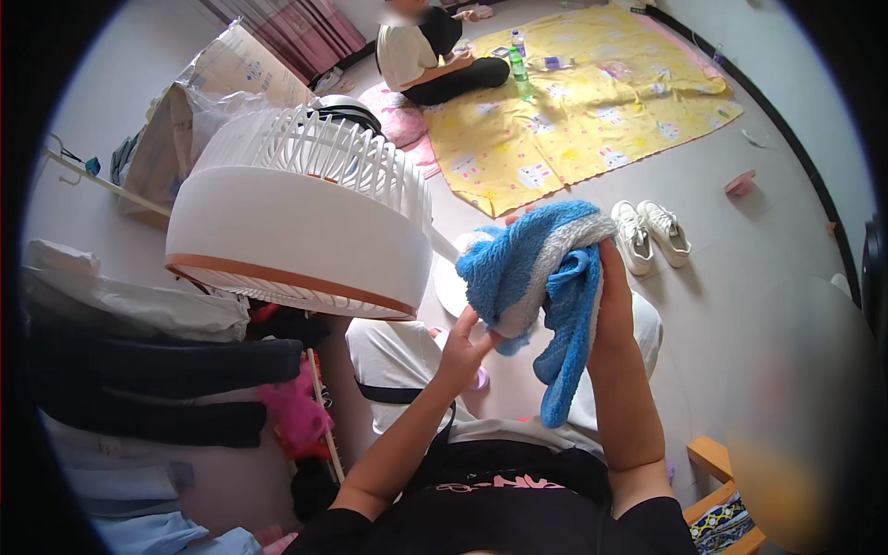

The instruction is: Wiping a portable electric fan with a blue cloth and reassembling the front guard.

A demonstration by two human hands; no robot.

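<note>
A fluffy blue and white striped cloth (531,270) hangs bunched between my two hands, above my lap. My left hand (466,343) pinches its lower left edge between thumb and fingers. On the other side my right hand (614,298) grips the cloth from behind, with most of its fingers hidden by the fabric. A loose fold dangles down along the right wrist. Just left of the cloth stands a white fan (298,229) with an orange-brown ring and a slatted grille, tilted on its stand. Its round white base (451,288) shows partly behind the cloth.
Clothes (173,361) hang on a rack at the left. Behind the fan is a cardboard box (239,62). A person (423,55) sits on a yellow rabbit-print mat (576,132) holding several bottles. White sneakers (652,232) and a pink object (740,183) lie on the floor. A wooden frame (714,461) stands at lower right.
</note>
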